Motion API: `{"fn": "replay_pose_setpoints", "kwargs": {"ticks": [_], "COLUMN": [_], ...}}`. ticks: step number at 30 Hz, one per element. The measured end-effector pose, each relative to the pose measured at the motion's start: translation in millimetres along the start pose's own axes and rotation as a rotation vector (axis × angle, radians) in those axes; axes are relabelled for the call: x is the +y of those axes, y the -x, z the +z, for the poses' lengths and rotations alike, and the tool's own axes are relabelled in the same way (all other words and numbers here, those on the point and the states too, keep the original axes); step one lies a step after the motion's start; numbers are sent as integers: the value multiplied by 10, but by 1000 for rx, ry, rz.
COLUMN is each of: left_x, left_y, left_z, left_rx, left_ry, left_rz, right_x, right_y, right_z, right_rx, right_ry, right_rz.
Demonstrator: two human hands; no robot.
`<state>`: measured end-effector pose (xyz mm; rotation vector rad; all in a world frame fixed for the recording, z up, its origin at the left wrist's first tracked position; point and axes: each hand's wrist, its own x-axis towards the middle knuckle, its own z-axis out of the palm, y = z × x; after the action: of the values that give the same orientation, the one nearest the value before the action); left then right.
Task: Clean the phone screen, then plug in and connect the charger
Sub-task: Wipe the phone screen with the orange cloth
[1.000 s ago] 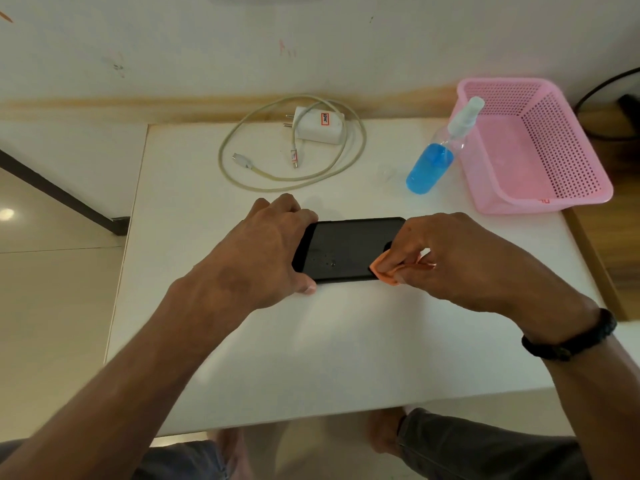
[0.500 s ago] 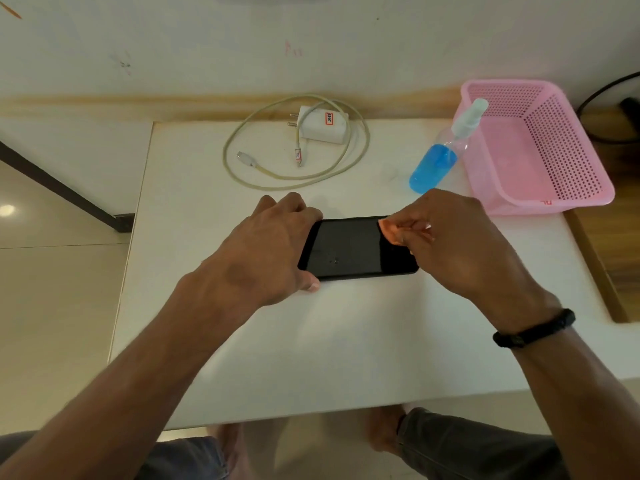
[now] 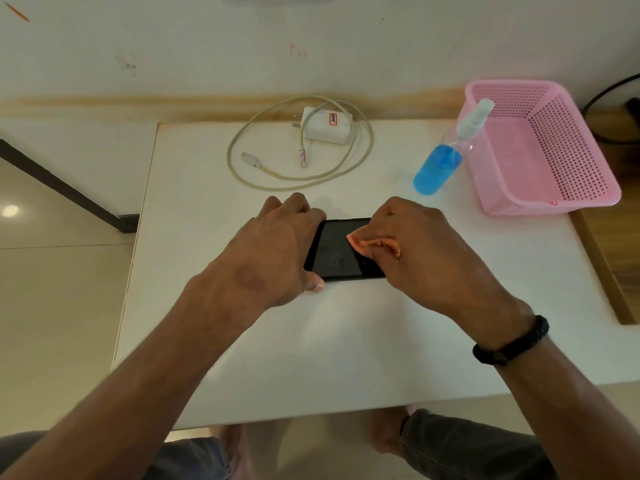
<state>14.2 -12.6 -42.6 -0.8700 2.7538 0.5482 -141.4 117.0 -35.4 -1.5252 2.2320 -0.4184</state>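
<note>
A black phone (image 3: 337, 252) lies flat, screen up, on the white table (image 3: 311, 358). My left hand (image 3: 280, 247) grips its left end and holds it down. My right hand (image 3: 422, 247) pinches a small orange cloth (image 3: 367, 244) and presses it on the middle of the screen; the phone's right end is hidden under this hand. Small droplets show on the bare part of the screen. A white charger plug (image 3: 327, 125) lies at the back of the table inside its coiled cream cable (image 3: 360, 161), both cable ends loose.
A spray bottle with blue liquid (image 3: 441, 164) lies tilted against a pink perforated basket (image 3: 554, 188) at the back right. A wooden ledge (image 3: 609, 271) borders the table's right side. A black cord (image 3: 609, 95) runs along the wall at far right. The floor drops off left.
My right hand has slid the orange cloth leftward over the screen, from the phone's right end to its middle. The left hand has kept its hold on the phone.
</note>
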Motion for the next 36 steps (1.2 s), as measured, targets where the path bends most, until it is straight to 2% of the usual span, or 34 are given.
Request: {"fn": "replay_pose_setpoints", "kwargs": {"ticks": [7, 14, 20, 29, 33, 36], "left_x": [-13, -26, -31, -16, -12, -24], "left_y": [7, 5, -1, -7, -11, -14], "left_z": [-6, -22, -25, -24, -10, 3], "left_rx": [-4, -6, -7, -15, -8, -6], "left_ry": [6, 14, 12, -7, -16, -17], "left_rz": [11, 18, 21, 22, 23, 25], "right_x": [29, 173, 319, 270, 128, 28], "right_y": [42, 102, 116, -24, -44, -41], "right_z": [-109, -238, -313, -143, -20, 24], "right_rx": [-184, -269, -171, 210, 235, 171], "right_ry": [-47, -21, -24, -1, -3, -16], "right_rz": [-34, 6, 122, 169, 126, 48]}}
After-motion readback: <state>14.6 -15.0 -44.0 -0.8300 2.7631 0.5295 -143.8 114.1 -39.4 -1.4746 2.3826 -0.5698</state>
